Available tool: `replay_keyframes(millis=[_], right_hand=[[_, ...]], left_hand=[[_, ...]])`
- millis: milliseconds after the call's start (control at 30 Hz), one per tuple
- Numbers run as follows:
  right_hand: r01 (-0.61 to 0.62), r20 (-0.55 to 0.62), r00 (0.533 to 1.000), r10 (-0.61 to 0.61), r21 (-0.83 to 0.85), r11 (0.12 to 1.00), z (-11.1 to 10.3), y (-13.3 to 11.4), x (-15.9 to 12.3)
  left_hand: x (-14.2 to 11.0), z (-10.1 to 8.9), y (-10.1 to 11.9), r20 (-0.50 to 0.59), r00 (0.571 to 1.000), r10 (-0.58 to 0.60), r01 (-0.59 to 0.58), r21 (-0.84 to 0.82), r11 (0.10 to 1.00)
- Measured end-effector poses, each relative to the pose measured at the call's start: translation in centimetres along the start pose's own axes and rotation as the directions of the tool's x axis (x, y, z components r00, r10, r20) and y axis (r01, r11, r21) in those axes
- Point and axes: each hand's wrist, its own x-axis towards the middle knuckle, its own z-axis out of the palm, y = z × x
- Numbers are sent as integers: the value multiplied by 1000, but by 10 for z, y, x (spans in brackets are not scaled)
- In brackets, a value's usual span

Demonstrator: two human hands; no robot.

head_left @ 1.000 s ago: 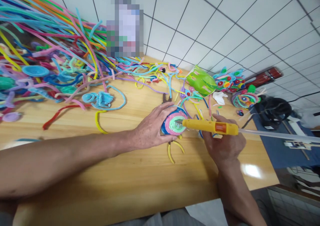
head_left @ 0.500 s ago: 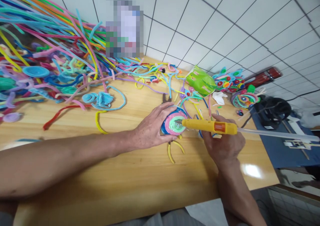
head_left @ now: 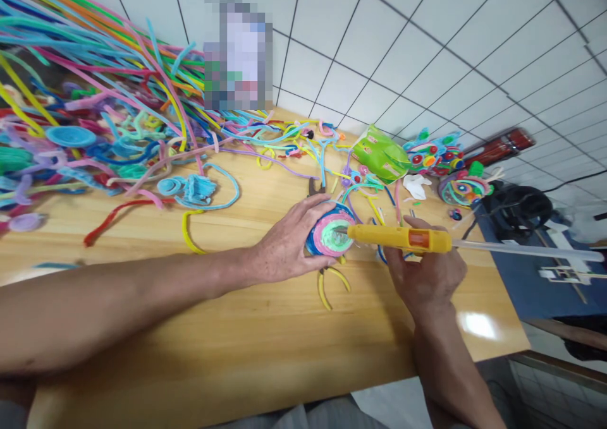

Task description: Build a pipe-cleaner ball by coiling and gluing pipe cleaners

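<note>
My left hand is wrapped round the side of a round craft piece with rings of blue, pink and pale green pipe cleaner. A clear patch shows at its centre. In my right hand is a yellow hot glue gun, its metal tip pointing left at that centre; I cannot tell whether it touches. A long translucent glue stick sticks out from the gun's back end. Yellow-handled pliers lie partly under the round piece, their middle hidden.
Loose pipe cleaners pile up at the left. A small blue pipe-cleaner figure, a green packet, white tissue and decorated craft pieces lie towards the tiled wall. A black object and a cable are at the right.
My right hand and the glue gun have shifted very slightly to the right. The left hand keeps its hold on the round piece. At the far right edge, a person's limb has moved.
</note>
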Motion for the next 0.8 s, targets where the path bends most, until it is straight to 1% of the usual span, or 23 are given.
replay_keyframes(millis=[67,233,367,433,533,633,733,800], right_hand=[[-11,12,1000,11,-3,1000,0,2,-2],[-9,-1,1000,9,36,999,0,3,-4],[-46,27,999,46,-10,999,0,0,-1],[-29,2,1000,29,-9,1000,0,-2,1],[5,-28,1000,-4,42,999,-2,-2,4],[-11,15,1000,10,92,996,-4,-1,3],[-35,92,996,19,165,986,-10,1,2],[-34,149,989,-3,242,970,-15,4,3]], left_hand=[[0,0,0,1,1000,0,0,0,1000],[0,0,0,2,1000,-4,4,-8,1000],[0,1,0,-3,1000,-7,7,-2,1000],[0,1,0,-4,1000,-7,7,-3,1000],[0,1,0,-3,1000,-10,10,-14,1000],[0,1,0,-5,1000,-11,11,-25,1000],[0,1,1,-8,1000,-15,15,-31,999],[0,1,1,-8,1000,-19,19,-29,999]])
